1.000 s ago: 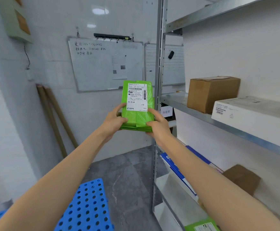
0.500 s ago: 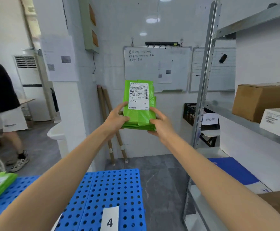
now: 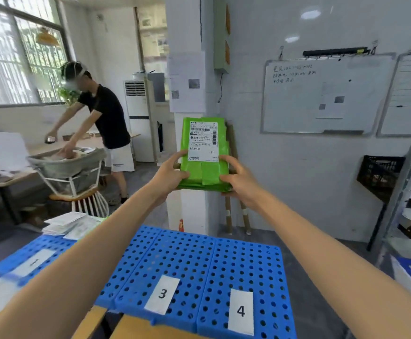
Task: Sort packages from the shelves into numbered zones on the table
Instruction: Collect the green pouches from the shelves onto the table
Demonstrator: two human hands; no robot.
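I hold a green plastic mailer package (image 3: 208, 173) with a white shipping label upright in front of me, high above the table. My left hand (image 3: 169, 174) grips its lower left edge and my right hand (image 3: 238, 181) grips its lower right edge. Below lies the blue perforated table top (image 3: 199, 255) with white zone cards: 1 (image 3: 34, 263) at the left, 3 (image 3: 162, 294) in the middle and 4 (image 3: 241, 311) to the right. Any card 2 is hidden behind my left forearm.
A pile of white packages (image 3: 65, 225) lies at the table's far left. The metal shelf post (image 3: 404, 182) stands at the right edge. Another person (image 3: 106, 118) bends over a basket at the back left. A white pillar and wall with whiteboard (image 3: 326, 96) are ahead.
My view has swung left from the shelves to the table; zone cards 1, 3 and 4 have come into view. Both hands keep holding the green package in front of me.
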